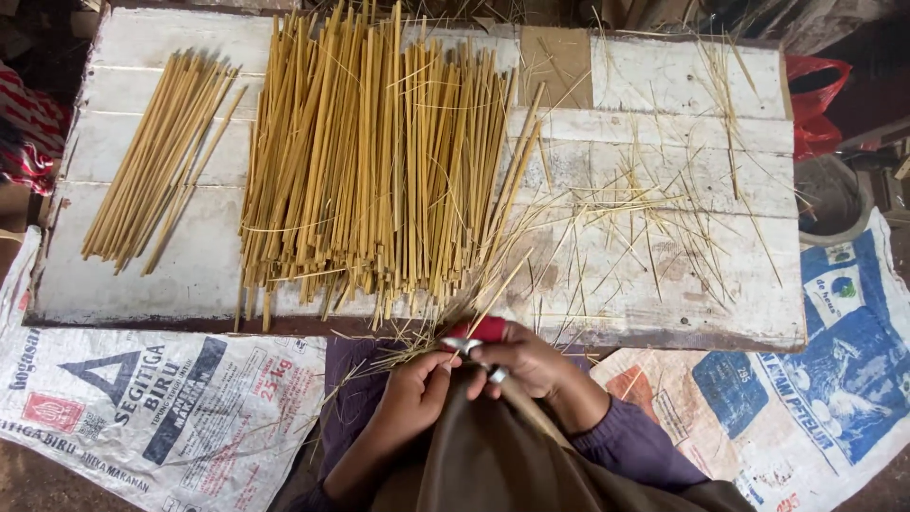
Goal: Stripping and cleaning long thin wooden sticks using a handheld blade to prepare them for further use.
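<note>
Bamboo strip [502,284], thin and pale, runs from my hands up onto the white board [739,313]; my left hand [412,393] pinches its near end with curled fingers. My right hand [531,365] is closed round a red-handled knife [471,334], blade at the strip. I count 2 strip piles: large pile [379,161], small bundle [161,156].

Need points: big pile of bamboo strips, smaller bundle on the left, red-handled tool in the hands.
big pile of bamboo strips [379,161], head view, middle of the pile.
smaller bundle [161,161], head view, mid-length of the strips.
red-handled tool [485,329], head view, red handle above the right hand [531,365].
</note>
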